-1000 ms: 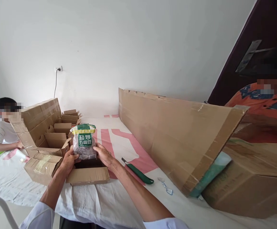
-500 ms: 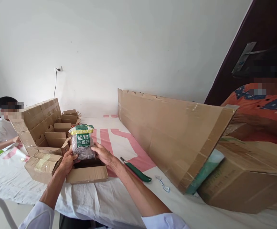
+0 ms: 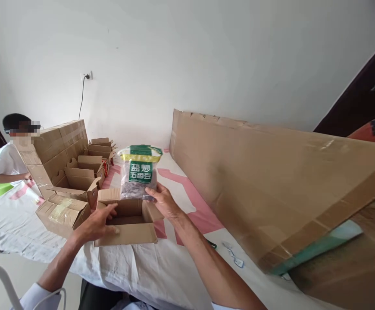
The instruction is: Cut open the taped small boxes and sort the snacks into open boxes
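A plastic bag of beans (image 3: 139,174), with a green and yellow top and white lettering, is held upright by my right hand (image 3: 166,200) at its lower right corner. Below it stands an open cardboard box (image 3: 126,234), its flaps spread and its dark inside partly in sight. At the left side of this box is my left hand (image 3: 100,221), fingers apart, with nothing held and the fingertips over the box's edge. Just left of that hand sits a taped-shut cardboard box (image 3: 60,213).
Several open boxes (image 3: 76,181) line up beside a stack of closed boxes (image 3: 54,146). A long cardboard sheet (image 3: 255,181) leans on the right. Behind the stack sits a person (image 3: 8,161). A green handle (image 3: 211,244) shows past my right forearm.
My left hand has let go of the bag and moved down to the open box. The right hand has lifted the bag up and rightward. The view has turned slightly.
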`<action>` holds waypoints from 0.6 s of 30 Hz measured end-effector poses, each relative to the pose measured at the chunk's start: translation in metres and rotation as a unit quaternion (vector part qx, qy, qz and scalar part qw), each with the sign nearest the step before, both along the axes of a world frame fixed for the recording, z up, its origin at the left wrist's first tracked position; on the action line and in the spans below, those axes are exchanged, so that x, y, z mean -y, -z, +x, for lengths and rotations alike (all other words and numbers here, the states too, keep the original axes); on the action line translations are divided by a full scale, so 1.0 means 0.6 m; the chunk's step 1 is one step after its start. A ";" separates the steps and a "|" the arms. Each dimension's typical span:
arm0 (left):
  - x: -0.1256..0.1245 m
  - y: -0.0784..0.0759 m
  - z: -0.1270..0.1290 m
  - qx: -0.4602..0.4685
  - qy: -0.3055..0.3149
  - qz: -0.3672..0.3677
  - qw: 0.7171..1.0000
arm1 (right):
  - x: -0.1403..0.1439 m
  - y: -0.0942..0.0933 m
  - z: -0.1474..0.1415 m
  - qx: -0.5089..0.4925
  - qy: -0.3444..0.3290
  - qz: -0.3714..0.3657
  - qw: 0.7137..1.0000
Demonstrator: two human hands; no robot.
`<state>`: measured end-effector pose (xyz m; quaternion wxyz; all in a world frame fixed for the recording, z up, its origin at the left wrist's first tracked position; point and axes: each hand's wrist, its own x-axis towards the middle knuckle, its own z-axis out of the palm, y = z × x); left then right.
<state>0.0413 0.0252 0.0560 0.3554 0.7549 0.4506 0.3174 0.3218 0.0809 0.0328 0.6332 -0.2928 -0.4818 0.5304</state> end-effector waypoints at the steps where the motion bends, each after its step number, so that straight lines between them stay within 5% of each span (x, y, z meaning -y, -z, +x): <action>1: 0.005 0.002 -0.003 -0.046 0.015 0.005 0.999 | -0.006 0.000 0.011 -0.008 0.029 0.000 1.000; 6: 0.019 -0.003 0.003 -0.195 0.130 0.050 0.971 | -0.043 0.012 0.060 -0.066 0.120 0.022 0.990; 11: 0.047 -0.034 0.011 -0.218 0.200 0.044 0.954 | -0.072 0.036 0.084 -0.126 0.152 0.010 0.980; 16: 0.010 -0.104 -0.034 -0.202 0.070 0.088 0.973 | -0.087 0.078 0.083 -0.129 0.167 -0.021 0.977; 18: -0.033 -0.128 -0.072 -0.274 -0.011 0.129 0.953 | -0.090 0.101 0.080 -0.123 0.167 -0.037 0.977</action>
